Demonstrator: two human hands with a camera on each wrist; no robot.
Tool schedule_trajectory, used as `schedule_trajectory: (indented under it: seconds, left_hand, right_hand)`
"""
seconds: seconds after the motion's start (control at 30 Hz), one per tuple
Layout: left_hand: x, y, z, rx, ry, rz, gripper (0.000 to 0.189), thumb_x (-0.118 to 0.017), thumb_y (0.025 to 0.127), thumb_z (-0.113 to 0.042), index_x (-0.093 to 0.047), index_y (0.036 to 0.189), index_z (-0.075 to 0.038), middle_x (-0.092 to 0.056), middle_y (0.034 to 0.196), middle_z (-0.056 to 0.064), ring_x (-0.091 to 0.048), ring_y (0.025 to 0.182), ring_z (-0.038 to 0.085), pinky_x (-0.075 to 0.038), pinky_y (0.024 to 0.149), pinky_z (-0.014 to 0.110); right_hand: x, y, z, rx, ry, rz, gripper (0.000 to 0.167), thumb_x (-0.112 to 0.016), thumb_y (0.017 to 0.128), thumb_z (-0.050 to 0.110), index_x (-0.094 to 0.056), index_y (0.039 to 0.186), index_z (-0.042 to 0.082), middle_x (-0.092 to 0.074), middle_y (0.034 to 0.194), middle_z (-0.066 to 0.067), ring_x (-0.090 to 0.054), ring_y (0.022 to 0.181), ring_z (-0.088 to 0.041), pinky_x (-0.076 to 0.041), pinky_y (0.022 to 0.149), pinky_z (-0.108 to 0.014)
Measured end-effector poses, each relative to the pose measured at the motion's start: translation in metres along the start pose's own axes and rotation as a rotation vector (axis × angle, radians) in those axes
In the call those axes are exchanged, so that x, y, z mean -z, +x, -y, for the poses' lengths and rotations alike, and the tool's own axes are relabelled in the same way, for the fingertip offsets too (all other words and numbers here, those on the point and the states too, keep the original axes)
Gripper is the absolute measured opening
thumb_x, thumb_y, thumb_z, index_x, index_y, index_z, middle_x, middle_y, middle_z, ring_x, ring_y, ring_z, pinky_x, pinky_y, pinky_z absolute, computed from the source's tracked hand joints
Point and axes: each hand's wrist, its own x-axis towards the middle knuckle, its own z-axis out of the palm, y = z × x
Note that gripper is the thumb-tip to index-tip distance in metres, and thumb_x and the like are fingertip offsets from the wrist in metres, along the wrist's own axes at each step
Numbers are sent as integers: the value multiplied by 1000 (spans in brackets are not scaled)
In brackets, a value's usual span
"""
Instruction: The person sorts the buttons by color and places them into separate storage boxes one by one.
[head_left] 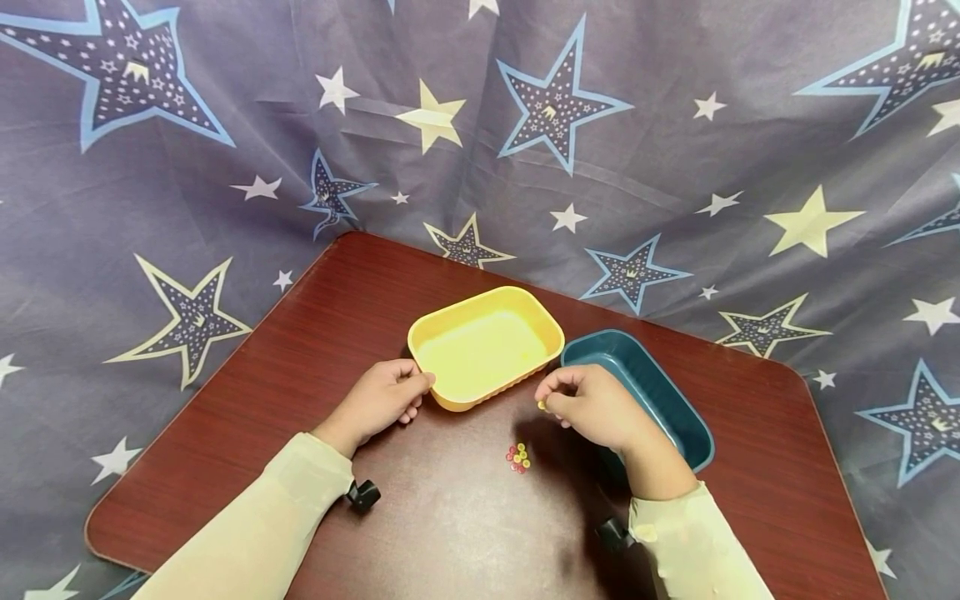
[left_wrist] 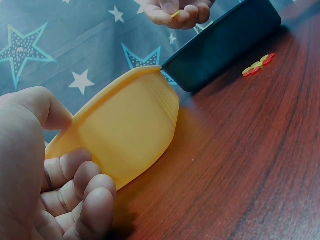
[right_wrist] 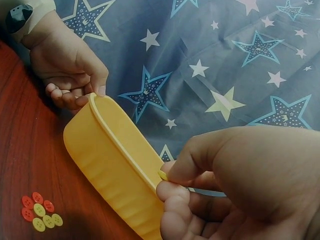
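Between the thumb and index finger of my right hand (head_left: 596, 408) is a small yellow button (right_wrist: 163, 175). That hand is raised beside the yellow basin's near right side, overlapping the teal basin (head_left: 678, 408) in the head view. My left hand (head_left: 382, 400) grips the near left corner of the yellow basin (head_left: 450, 404), thumb on the rim and curled fingers against the outer wall. On the table between my hands lies a small cluster of red and yellow buttons (head_left: 518, 458), seen with their holes in the right wrist view.
The brown wooden table (head_left: 300, 333) has rounded corners and holds both basins, which stand side by side toward its far edge. Behind it hangs a grey-blue curtain (head_left: 420, 183) printed with stars. Pale sleeves (head_left: 255, 517) with black wrist cameras (head_left: 364, 496) cover my forearms.
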Motion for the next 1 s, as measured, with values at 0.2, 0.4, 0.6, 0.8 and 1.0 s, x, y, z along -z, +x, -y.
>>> schedule_trajectory:
  seconds: [0.2,0.4,0.6,0.8,1.0]
  left_hand:
    - [0,-1,-1,-4,-4,2,40,-73,108,-37,-64,87,-4,-62,70,4,-59,59,17,-53,57,25]
    - [1,0,1,-13,-3,1,41,-74,108,-37,-64,87,-3,-62,70,5,-59,59,17,-52,56,26]
    - [1,0,1,-11,1,2,41,-73,108,-38,-64,87,-5,-62,70,5,-59,59,17,-52,56,26]
    - [1,-1,1,-7,-17,4,40,-74,108,-37,-63,86,-4,-61,72,5,-60,59,16,-54,56,26]
    - [1,-1,1,-5,-13,4,41,-74,107,-37,-63,87,-4,-62,73,6,-60,59,16,-55,56,26]
  right_hand:
    - [1,5,1,4,-7,17,10,-74,101,9,-83,97,11,-73,83,-15,-66,69,-19,-57,62,-27]
    - [4,13,3,-7,-68,29,10,-75,102,14,-84,98,12,-75,85,-12,-68,71,-19,-59,65,-28]
    - [7,20,5,-19,-86,35,10,-76,104,16,-85,99,13,-76,85,-10,-69,73,-20,-61,69,-31]
    - [10,27,8,-20,-109,48,10,-76,105,17,-84,102,13,-76,87,-15,-68,74,-20,-59,70,-32]
    - [12,32,13,-27,-139,50,10,-74,106,16,-83,103,13,-76,87,-15,-66,75,-19,-57,70,-34]
